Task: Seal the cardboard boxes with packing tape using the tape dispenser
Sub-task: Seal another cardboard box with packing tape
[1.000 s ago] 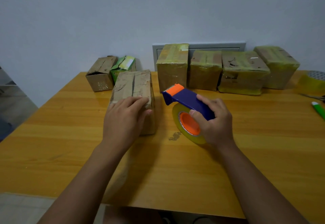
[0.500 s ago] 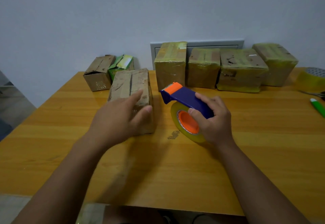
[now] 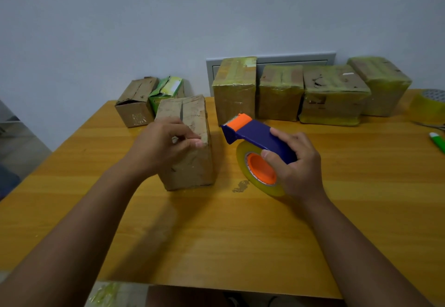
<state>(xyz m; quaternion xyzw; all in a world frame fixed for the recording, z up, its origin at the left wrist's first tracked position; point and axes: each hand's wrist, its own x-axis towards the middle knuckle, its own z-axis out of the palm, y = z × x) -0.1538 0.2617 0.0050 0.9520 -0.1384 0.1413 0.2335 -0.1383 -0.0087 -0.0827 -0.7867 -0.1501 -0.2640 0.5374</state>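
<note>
The right hand [image 3: 296,162] has a closed grip around the blue handle of the tape dispenser [image 3: 257,138], and the roll of yellowish tape [image 3: 260,174] hangs under it, very near the table [image 3: 240,234] or touching it; I cannot tell which. The left hand [image 3: 163,145] rests against the near upper edge of the untaped cardboard box [image 3: 190,143], with the fingers half curled and nothing held in them. This box stands in front of the person, just beside the dispenser, and its top flaps meet at a dark seam that is not covered. Four taped boxes [image 3: 313,90] stand in a row at the wall, and two more small boxes [image 3: 144,99] wait at the far left. The first danger, I think, is that the box slides when the tape is pulled over it, because the left hand only touches it lightly and the box looks small and light. The second danger is the toothed blade under the orange guard [image 3: 239,121]: it points toward the left hand, so a quick move across could scratch the fingers. Also, if the tape starts beside the seam, the flaps will stay open.
</note>
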